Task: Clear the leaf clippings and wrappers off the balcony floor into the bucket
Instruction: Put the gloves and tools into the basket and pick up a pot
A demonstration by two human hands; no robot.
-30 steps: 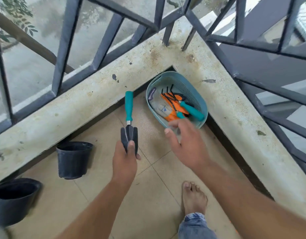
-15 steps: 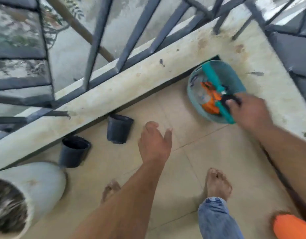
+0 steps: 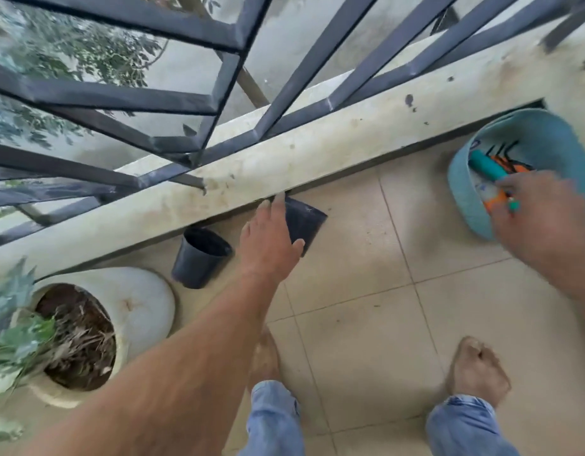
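Left hand is reaching forward, fingers spread and flat, palm down, covering the near edge of a black pot by the ledge; not gripping it as far as I can see. A second black pot is standing upright just to its left. Right hand is blurring over the near rim of the teal bucket at the right corner; grip state can't be told. Bucket is sitting on the floor against the ledge, mouth facing up. Inside, a teal tool handle is lying with its long axis running upper-left to lower-right, over orange items.
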